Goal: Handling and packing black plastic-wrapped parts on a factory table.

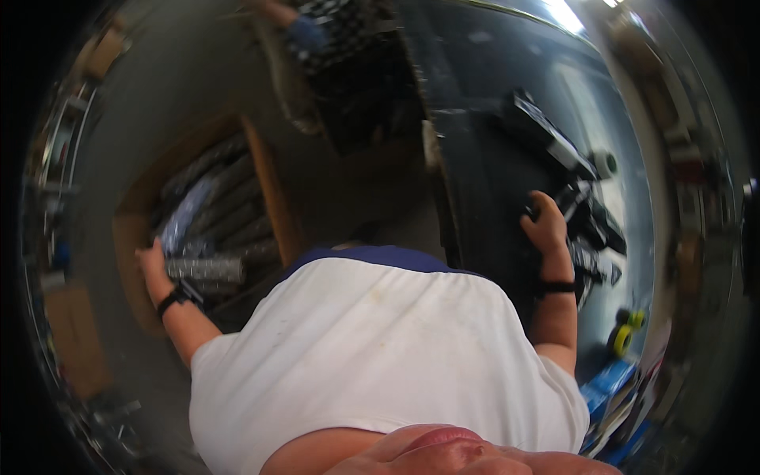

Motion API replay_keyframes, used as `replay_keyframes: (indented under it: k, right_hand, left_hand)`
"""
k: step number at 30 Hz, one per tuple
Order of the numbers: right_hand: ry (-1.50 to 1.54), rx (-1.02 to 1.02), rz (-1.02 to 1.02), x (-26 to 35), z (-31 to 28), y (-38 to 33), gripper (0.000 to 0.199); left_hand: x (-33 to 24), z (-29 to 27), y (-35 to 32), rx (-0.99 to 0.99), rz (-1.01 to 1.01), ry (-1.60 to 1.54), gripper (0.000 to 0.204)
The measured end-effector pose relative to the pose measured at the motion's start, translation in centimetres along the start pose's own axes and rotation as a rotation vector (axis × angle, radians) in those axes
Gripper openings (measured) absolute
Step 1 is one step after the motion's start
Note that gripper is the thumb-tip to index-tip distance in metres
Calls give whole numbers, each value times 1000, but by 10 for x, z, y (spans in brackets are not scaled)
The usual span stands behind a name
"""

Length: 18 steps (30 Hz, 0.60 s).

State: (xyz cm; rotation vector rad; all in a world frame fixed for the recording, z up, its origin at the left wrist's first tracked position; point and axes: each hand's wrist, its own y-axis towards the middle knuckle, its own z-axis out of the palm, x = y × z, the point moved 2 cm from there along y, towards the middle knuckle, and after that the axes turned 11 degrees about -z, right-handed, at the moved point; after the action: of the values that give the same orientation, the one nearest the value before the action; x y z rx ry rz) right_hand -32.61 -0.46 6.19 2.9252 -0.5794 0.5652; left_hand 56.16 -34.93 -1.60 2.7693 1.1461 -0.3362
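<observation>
My left hand point(150, 256) is at the near left side of an open cardboard box point(265, 186). Its fingers touch or lie close to the end of a pale, clear-plastic-wrapped piece point(187, 215); blur hides whether they grip it. Several long rolls in shiny wrapping lie in the box, one silvery roll point(207, 270) right beside my wrist. Over the dark tabletop point(491, 170), my right hand point(546, 228) has its thumb and forefinger curled around a small dark thing too unclear to name. Black plastic-wrapped items point(595, 223) lie just right of that hand.
A long black-and-white piece point(548, 134) and a roll of pale tape point(605, 165) lie farther up the table. Yellow-green tape rolls point(622, 339) and blue packages point(608, 378) are at its near right. Another person point(336, 36) is at the table's far left.
</observation>
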Motion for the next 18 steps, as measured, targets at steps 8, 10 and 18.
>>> replay_keyframes:
  k: [8, 10, 18]
  right_hand:
    - [-183, -105, 200, -1, -9, -95, 25]
    - [-123, -135, 258, 11, -10, -120, 23]
    - [-87, -335, 546, 87, -26, -202, 21]
  left_hand:
    - [-321, 113, -284, 590, 989, -275, 58]
    - [-378, 130, -362, 749, 1229, -312, 60]
    - [-530, 75, -631, 604, 2027, -175, 64]
